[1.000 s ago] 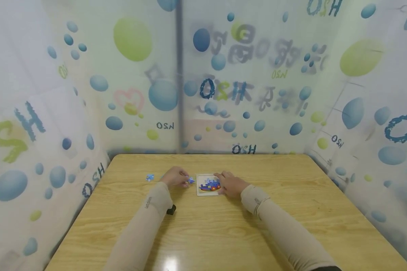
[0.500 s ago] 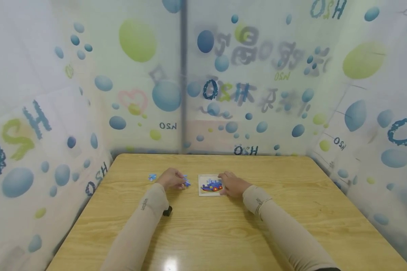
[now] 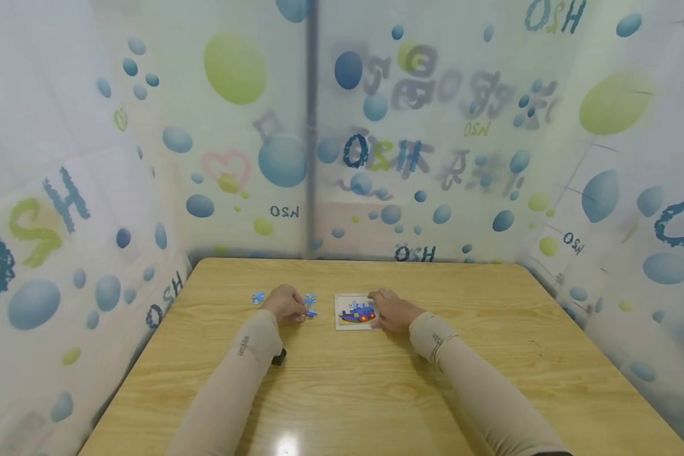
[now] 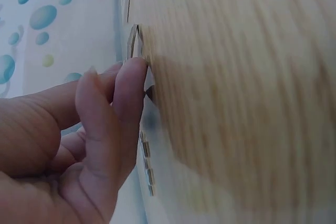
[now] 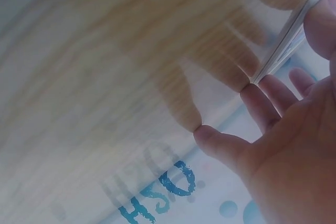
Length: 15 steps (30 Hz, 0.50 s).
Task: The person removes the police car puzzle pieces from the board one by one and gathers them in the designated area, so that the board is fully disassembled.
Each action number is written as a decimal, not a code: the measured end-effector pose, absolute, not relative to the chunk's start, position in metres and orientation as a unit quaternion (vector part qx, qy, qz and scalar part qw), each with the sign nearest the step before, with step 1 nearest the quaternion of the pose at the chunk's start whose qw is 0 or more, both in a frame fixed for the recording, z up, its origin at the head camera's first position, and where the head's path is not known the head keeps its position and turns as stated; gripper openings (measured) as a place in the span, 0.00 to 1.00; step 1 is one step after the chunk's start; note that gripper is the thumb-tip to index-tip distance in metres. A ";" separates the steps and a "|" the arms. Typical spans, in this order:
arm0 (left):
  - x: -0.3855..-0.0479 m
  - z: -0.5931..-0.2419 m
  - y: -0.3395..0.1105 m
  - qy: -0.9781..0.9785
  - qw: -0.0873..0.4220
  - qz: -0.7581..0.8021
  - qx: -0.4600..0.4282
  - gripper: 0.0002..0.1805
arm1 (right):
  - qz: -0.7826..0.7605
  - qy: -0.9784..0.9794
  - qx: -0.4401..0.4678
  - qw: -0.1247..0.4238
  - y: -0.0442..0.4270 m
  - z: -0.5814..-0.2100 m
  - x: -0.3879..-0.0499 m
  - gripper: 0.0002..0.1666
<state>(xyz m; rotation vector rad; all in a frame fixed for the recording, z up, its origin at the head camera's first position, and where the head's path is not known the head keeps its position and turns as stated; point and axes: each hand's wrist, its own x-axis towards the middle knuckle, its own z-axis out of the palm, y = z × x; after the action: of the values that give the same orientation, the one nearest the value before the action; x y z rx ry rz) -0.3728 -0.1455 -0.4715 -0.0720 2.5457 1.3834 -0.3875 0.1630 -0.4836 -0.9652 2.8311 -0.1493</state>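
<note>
My left hand (image 3: 285, 303) pinches a small blue jigsaw piece (image 3: 311, 314) low over the table; in the left wrist view the piece (image 4: 134, 40) stands out thin and tilted past the fingertips. Just behind it lies another blue jigsaw piece (image 3: 310, 297), and a third loose piece (image 3: 258, 297) is left of the hand. At the table's middle is a square puzzle board (image 3: 348, 327) with a white rim and a partly filled blue train picture (image 3: 358, 312). My right hand (image 3: 396, 311) grips the board's right side, thumb toward me and fingers beyond; it hides that side.
The wooden table (image 3: 433, 392) reaches back to a patterned curtain (image 3: 365, 209), with more curtain on the left and right. A small black device (image 3: 279, 356) sits at my left wrist.
My left hand has drawn left, away from the board, and lowered its jigsaw piece toward the table. My right hand stays at the board. The head view has shifted slightly.
</note>
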 end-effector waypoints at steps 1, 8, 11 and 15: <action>-0.373 -0.471 -0.145 0.875 0.119 0.468 -0.023 0.05 | -0.049 0.943 -0.321 0.074 0.164 -0.485 -0.389 0.39; -0.375 -0.472 -0.141 0.909 0.082 0.409 0.001 0.06 | -0.041 0.943 -0.324 0.071 0.167 -0.492 -0.395 0.40; -0.375 -0.472 -0.137 0.920 0.063 0.386 0.008 0.06 | -0.050 0.941 -0.325 0.075 0.166 -0.489 -0.393 0.41; -0.374 -0.470 -0.134 0.927 0.055 0.372 0.007 0.07 | -0.058 0.941 -0.324 0.082 0.165 -0.486 -0.391 0.40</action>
<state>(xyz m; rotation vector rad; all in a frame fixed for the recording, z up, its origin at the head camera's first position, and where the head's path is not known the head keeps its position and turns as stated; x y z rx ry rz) -0.3735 -0.1344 -0.4699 0.0214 2.8133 1.1280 -0.3911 0.1655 -0.4856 -0.9678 2.8101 -0.1740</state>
